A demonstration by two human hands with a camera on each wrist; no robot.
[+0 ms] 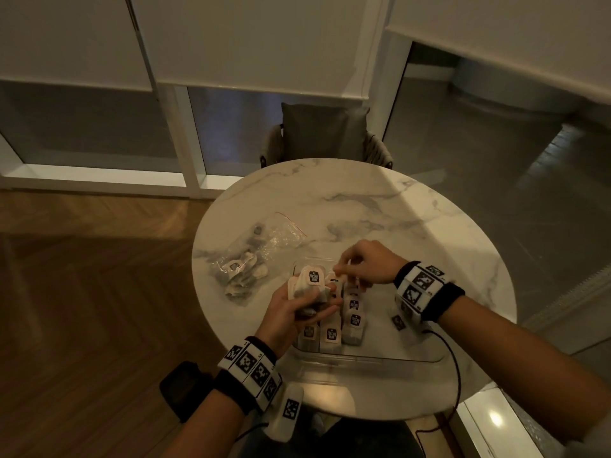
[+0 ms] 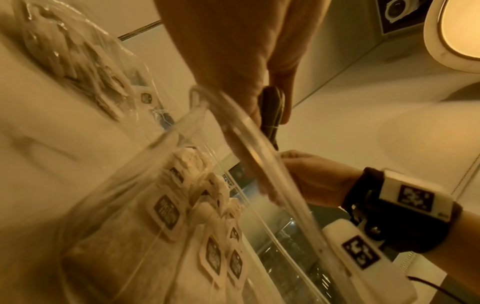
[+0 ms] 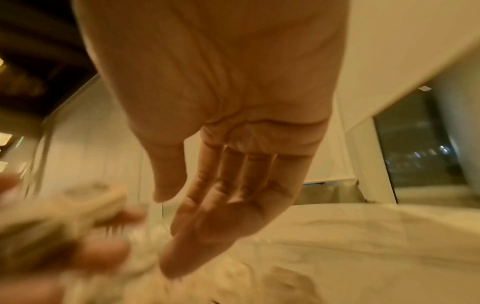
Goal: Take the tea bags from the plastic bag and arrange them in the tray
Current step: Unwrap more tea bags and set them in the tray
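Note:
My left hand [image 1: 291, 312] grips a bunch of white tea bags [image 1: 310, 282] with dark tags just above the clear tray [image 1: 363, 360]. Several tea bags [image 1: 344, 325] stand in rows inside the tray, also seen through its wall [image 2: 166, 211]. My right hand [image 1: 360, 269] reaches to the bunch from the right; in the right wrist view its fingers [image 3: 221, 195] are straight and hold nothing, beside the blurred bunch [image 3: 64, 216]. The clear plastic bag [image 1: 254, 256], tea bags still inside, lies on the table left of the tray [image 2: 78, 57].
The round marble table [image 1: 380, 206] has bare surface behind and right of the tray. A grey chair [image 1: 325, 137] stands at the far edge. A black cable [image 1: 454, 365] runs off my right wrist band over the table's near right edge.

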